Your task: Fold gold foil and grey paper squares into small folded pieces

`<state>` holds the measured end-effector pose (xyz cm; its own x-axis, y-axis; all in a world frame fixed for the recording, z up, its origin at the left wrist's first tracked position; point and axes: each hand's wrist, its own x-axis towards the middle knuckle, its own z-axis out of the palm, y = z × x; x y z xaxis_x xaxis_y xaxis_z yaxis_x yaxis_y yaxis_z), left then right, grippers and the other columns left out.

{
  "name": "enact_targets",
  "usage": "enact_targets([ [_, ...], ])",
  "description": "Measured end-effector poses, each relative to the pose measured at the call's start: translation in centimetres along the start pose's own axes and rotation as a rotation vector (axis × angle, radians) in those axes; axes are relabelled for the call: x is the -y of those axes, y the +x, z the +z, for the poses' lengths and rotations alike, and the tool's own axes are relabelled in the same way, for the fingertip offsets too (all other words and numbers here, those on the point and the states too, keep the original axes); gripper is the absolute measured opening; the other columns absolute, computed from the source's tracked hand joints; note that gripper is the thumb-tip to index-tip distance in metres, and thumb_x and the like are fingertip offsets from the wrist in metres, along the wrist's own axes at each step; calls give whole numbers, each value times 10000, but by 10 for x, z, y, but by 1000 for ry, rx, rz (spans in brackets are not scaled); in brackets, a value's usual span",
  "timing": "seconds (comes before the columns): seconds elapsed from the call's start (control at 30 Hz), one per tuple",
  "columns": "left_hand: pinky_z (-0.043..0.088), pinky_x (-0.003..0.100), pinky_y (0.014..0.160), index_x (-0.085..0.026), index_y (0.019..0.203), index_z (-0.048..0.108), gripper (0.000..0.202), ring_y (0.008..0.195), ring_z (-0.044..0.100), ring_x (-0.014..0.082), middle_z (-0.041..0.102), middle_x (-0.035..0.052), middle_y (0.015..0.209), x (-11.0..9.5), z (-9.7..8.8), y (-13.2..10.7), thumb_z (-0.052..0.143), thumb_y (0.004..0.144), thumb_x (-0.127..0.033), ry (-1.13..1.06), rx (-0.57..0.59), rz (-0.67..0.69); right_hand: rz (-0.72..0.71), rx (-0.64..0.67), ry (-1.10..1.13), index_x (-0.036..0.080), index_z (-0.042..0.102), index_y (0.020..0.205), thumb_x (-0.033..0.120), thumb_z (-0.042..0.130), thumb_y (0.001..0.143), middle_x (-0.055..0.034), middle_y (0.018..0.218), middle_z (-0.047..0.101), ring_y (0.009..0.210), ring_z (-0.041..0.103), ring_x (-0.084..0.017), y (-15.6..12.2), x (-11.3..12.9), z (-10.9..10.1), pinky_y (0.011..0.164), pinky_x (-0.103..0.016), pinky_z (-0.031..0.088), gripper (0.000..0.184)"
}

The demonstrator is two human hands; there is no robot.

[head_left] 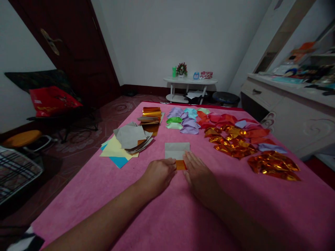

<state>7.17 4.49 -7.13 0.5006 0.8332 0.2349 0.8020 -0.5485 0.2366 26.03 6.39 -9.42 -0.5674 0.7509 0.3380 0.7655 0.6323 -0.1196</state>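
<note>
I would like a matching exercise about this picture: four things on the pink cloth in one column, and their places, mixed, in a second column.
Things
1. grey-and-orange sheet
2. pile of flat sheets
3. gold folded pieces
4. purple folded pieces

Places
a. right side of the pink cloth
b. far middle, beyond the hands
c. touched by the left hand and the right hand
d. left side

Pairs: 1-c, 2-d, 3-a, 4-b
</note>
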Motion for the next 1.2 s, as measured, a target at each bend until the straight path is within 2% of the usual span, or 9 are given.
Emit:
enact_targets([
  [0.13,521,267,731,-163,960,644,243,789,655,160,677,68,857,-1,-1,1,407,926,-205,40,-17,13,18,-64,-23,34,570,1232,107,474,812,-240,1395,443,1304,401,-352,2,-2,-1,1011,-542,393,437],
  [0.23,501,259,664,-165,964,626,226,732,645,162,671,54,802,-1,0,5,409,927,-214,85,-25,25,-68,-131,1,115,640,1132,90,484,832,-177,1368,502,1297,410,-329,6,2,0,1024,-533,362,339],
  [0.37,465,244,601,-163,886,628,189,679,633,159,668,39,754,2,5,8,452,913,-224,128,-46,34,-147,-159,81,141,659,1040,108,471,889,-107,1074,692,1027,597,-217,13,6,0,1026,-438,360,243],
  [0.63,415,207,535,-152,789,620,216,584,600,118,642,27,678,5,6,4,446,911,-193,79,-80,35,-111,-101,98,190,684,804,129,528,880,-36,859,717,796,610,-182,16,-10,-7,823,-350,387,184],
  [0.73,384,194,504,-152,742,600,229,547,572,102,620,18,646,8,6,2,448,909,-190,60,-89,24,-88,-115,88,183,683,765,124,523,876,-35,840,719,776,610,-178,14,-15,-9,825,-348,367,204],
  [0.93,419,205,555,-148,779,620,185,592,603,112,658,29,709,16,6,-1,475,892,-174,28,-94,-28,-74,-149,118,184,691,761,135,514,873,-36,861,731,794,623,-179,11,-24,-11,829,-336,365,216],
  [1.07,412,220,546,-170,780,636,123,605,604,128,662,16,704,22,3,-2,537,851,-189,96,-113,-62,-85,-186,137,179,686,751,145,513,876,-41,818,726,763,615,-177,10,-27,-15,805,-330,378,216],
  [1.2,478,280,685,-179,819,657,91,774,626,171,683,43,805,29,-1,1,567,830,-180,132,-177,-68,-106,-196,161,178,644,693,171,520,861,-42,709,671,709,567,-171,8,-18,-20,753,-316,384,209],
])
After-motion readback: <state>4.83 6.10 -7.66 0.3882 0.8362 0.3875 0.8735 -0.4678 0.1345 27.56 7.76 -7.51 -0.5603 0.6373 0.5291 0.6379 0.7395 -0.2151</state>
